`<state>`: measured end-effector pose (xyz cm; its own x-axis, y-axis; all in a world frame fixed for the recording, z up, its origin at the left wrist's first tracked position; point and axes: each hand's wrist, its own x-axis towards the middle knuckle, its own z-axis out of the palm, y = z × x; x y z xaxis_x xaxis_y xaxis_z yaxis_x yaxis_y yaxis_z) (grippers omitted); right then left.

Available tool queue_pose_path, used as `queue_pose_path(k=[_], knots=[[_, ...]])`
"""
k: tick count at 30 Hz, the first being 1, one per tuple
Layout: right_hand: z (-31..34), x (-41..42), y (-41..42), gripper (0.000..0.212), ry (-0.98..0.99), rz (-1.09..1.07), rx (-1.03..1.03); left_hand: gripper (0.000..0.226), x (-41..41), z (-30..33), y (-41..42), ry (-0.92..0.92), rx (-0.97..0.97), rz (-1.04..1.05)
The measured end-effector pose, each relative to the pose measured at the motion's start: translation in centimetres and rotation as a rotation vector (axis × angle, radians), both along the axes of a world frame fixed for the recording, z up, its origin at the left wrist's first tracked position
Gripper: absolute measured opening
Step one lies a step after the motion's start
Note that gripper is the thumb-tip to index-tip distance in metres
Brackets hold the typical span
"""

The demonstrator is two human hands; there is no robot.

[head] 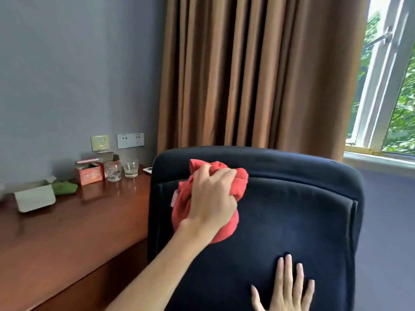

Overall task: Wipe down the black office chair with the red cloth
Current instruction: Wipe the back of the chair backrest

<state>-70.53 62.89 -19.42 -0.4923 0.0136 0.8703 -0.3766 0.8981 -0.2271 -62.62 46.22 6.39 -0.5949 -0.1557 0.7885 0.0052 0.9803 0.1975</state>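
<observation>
The black office chair (292,209) stands with the rear of its backrest toward me, filling the lower middle of the view. My left hand (211,198) grips a bunched red cloth (238,182) and presses it against the upper left part of the backrest. My right hand (285,288) lies flat on the lower backrest, fingers straight and spread, pointing up.
A wooden desk (67,232) stands to the left of the chair, against a grey wall. On it are two glasses (122,170), a pink box (89,173), an open white box (36,196) and a green packet (65,187). Brown curtains (258,70) hang behind; a window (388,86) is at right.
</observation>
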Motion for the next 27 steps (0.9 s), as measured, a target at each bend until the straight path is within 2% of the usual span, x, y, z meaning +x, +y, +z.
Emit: queue_pose_path(k=[2, 6, 9, 11, 14, 18, 20, 23, 25, 27], knots=[[0.0, -0.3, 0.6, 0.088, 0.016, -0.005, 0.021, 0.038, -1.2, 0.7, 0.4, -0.021, -0.057, -0.019], [-0.7, -0.1, 1.7, 0.085, -0.001, -0.016, 0.081, 0.058, 2.3, -1.7, -8.0, -0.023, -0.122, 0.041], [-0.6, 0.1, 2.0, 0.079, -0.017, 0.02, 0.081, 0.067, 6.1, -2.8, -13.0, -0.062, -0.057, 0.148], [-0.4, 0.5, 2.2, 0.073, 0.011, 0.04, 0.06, 0.064, 7.0, -1.7, -13.0, -0.025, 0.03, 0.15], [0.7, 0.8, 3.5, 0.058, 0.104, 0.078, 0.045, 0.063, 4.9, -0.1, -9.0, 0.069, 0.096, 0.022], [4.2, -1.8, 8.2, 0.056, 0.114, -0.064, -0.113, 0.069, -2.1, -1.3, -1.2, 0.06, -0.192, -0.147], [5.2, -2.7, 9.3, 0.059, 0.082, -0.126, -0.211, 0.059, -5.0, -1.4, 3.6, 0.079, -0.238, -0.206], [5.4, -2.1, 9.4, 0.062, 0.066, -0.114, -0.241, 0.029, -8.4, -0.6, 12.1, 0.037, -0.347, -0.263], [5.1, -1.8, 10.1, 0.061, 0.056, -0.096, -0.209, 0.023, -9.6, -0.1, 18.0, -0.031, -0.421, -0.337], [4.8, -2.1, 10.6, 0.059, 0.033, -0.087, -0.19, 0.022, -10.2, -0.9, 23.0, -0.049, -0.576, -0.448]])
